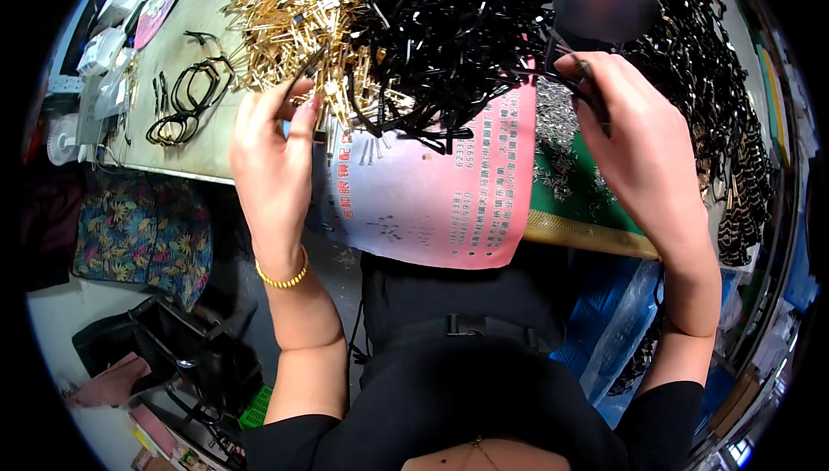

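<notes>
The left hand [275, 147] is reaching up from a nearly straight forearm, its thumb and forefinger bending close together beside the gold pieces [298, 9]; I cannot tell what they are gripping. The right hand [635, 121] is angling inward from a bent elbow, its thumb and forefinger pinching a dark tool [594, 98] near the black pieces [432, 31], which are lying heaped between the hands.

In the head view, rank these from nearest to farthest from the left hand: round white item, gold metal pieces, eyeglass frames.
From the left hand:
1. Gold metal pieces: right at its fingertips, heaped beyond it.
2. Eyeglass frames: left, on the table.
3. Round white item: far left.
</notes>
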Demonstrator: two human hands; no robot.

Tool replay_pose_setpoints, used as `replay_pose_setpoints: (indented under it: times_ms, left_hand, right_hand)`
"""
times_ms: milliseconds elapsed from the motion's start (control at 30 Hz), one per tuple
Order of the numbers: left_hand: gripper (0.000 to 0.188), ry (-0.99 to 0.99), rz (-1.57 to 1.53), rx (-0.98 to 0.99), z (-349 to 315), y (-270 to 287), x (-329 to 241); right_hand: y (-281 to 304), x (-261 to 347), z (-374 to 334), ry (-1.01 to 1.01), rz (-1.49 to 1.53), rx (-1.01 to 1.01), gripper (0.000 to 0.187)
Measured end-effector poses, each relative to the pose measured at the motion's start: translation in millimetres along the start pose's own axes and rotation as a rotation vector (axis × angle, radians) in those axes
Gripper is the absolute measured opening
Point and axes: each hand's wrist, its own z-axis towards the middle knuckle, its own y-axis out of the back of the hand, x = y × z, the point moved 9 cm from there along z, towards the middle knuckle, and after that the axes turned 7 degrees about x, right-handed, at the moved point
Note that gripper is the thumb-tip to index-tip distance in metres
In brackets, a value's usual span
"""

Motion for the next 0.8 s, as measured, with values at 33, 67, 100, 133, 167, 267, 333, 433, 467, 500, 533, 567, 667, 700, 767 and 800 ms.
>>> replay_pose_setpoints:
  times_ms: [33, 67, 100, 133, 167, 267, 333, 433, 467, 500, 533, 567, 667, 700, 767, 800]
  left_hand:
    - [0.024, -0.055, 0.054, 0.068, 10, -10, 4]
    - [0.022, -0.04, 0.033, 0.133, 16, -19, 6]
    - [0.021, -0.02, 0.017, 0.193, 19, -27, 9]
    - [0.014, -0.075, 0.049, 0.17, 18, -24, 5]
    - [0.008, -0.162, 0.153, 0.185, 19, -28, 9]
    - [0.012, -0.07, 0.052, 0.198, 22, -36, 20]
    - [0.013, 0.023, -0.016, 0.163, 17, -33, 21]
    - [0.01, -0.117, 0.005, -0.111, 2, -9, 13]
    - [0.012, -0.052, -0.098, -0.105, 6, -5, 16]
    - [0.018, -0.132, -0.13, -0.237, -2, 3, 3]
    - [0.023, -0.083, -0.219, -0.255, -8, 3, -1]
    - [0.029, -0.035, -0.305, -0.274, -13, 5, -13]
    - [0.017, 0.004, -0.653, 0.04, -41, -40, -64]
    - [0.008, -0.067, -0.708, 0.155, -55, -65, -84]
    - [0.012, -0.014, -1.018, 0.38, -81, -100, -119]
    - [0.016, 0.065, -1.113, 0.451, -90, -112, -129]
  right_hand:
    - [5, -5, -4, 0.011, 0.117, -0.033, 0.022]
    - [8, -13, -11, -0.145, 0.332, 0.065, 0.016]
    - [3, -19, -21, -0.243, 0.523, 0.087, 0.014]
    - [-3, -22, -30, -0.303, 0.61, 0.147, 0.013]
    - [-6, -29, -43, -0.382, 0.685, 0.196, 0.012]
    - [-8, -50, -77, -0.427, 0.865, 0.11, 0.013]
    - [-17, -66, -101, -0.545, 1.028, 0.069, 0.017]
    - [-19, -78, -123, -0.667, 1.136, 0.03, 0.018]
    - [-20, -80, -128, -0.658, 1.155, 0.018, 0.018]
    - [-22, -80, -132, -0.639, 1.202, -0.011, 0.017]
    - [-25, -80, -137, -0.619, 1.248, -0.04, 0.017]
    - [-27, -80, -140, -0.596, 1.296, -0.07, 0.017]
    - [-38, -64, -138, -0.526, 1.534, -0.147, 0.017]
    - [-45, -59, -138, -0.506, 1.575, -0.157, 0.017]
    - [-50, -48, -136, -0.445, 1.677, -0.221, 0.016]
    - [-50, -44, -137, -0.455, 1.712, -0.244, 0.017]
